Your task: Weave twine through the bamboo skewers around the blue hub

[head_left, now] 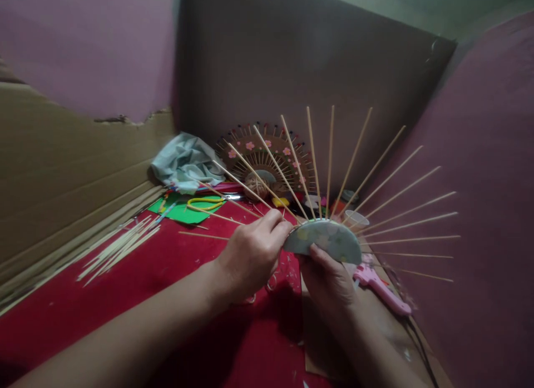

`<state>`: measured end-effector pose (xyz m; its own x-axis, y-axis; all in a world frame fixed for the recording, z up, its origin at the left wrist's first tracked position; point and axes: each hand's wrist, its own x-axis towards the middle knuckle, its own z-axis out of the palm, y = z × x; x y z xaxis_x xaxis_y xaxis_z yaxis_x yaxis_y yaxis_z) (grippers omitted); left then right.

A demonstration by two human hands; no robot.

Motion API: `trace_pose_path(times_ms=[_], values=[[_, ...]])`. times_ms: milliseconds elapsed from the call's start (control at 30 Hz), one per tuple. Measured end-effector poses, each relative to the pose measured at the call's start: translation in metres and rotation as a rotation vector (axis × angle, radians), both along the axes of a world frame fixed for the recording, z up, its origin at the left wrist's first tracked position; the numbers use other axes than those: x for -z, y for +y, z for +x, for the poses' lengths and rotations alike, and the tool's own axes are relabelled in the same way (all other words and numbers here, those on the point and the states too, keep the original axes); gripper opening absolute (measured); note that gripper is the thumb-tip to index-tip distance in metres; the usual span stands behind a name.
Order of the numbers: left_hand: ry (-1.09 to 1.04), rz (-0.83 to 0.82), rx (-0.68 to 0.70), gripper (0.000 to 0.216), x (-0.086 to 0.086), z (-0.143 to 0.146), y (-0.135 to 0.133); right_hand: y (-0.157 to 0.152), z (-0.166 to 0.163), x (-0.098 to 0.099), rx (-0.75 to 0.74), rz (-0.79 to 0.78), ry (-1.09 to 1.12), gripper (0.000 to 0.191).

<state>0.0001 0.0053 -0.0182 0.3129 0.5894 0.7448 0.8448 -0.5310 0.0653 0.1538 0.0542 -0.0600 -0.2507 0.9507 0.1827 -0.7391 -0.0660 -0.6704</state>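
My right hand grips from below a pale half-disc with several thin wooden sticks fanning out of it. My left hand is closed in a pinch at the disc's left edge, its fingertips on the base of one stick. Both hands hover above a red cloth.
A pile of loose sticks lies on the cloth at left. Behind are a finished flowered fan, a ball of twine, yellow-handled scissors, green paper, a crumpled cloth and a plastic cup. A pink glue gun lies right. Cardboard walls surround.
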Motion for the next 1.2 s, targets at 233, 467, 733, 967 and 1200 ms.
trace_pose_path(times_ms=[233, 467, 733, 967, 1200], values=[[0.019, 0.028, -0.007, 0.025, -0.0013, 0.0029, -0.0001, -0.0002, 0.0015, 0.0029, -0.028, 0.009, 0.052, 0.037], [0.022, 0.041, -0.021, 0.025, -0.0015, 0.0024, -0.0007, 0.0001, 0.0009, 0.0021, -0.051, 0.005, 0.073, 0.041], [0.063, 0.068, -0.016, 0.026, -0.0007, 0.0037, -0.0007, -0.0005, 0.0014, 0.0003, -0.057, 0.005, 0.07, 0.038], [0.106, 0.183, -0.005, 0.027, 0.0014, 0.0075, -0.0017, -0.0011, 0.0027, 0.0012, -0.065, -0.051, 0.068, 0.033], [0.139, 0.24, -0.023, 0.027, 0.0025, 0.0099, -0.002, -0.0039, 0.0003, -0.0023, -0.048, -0.105, 0.057, 0.031]])
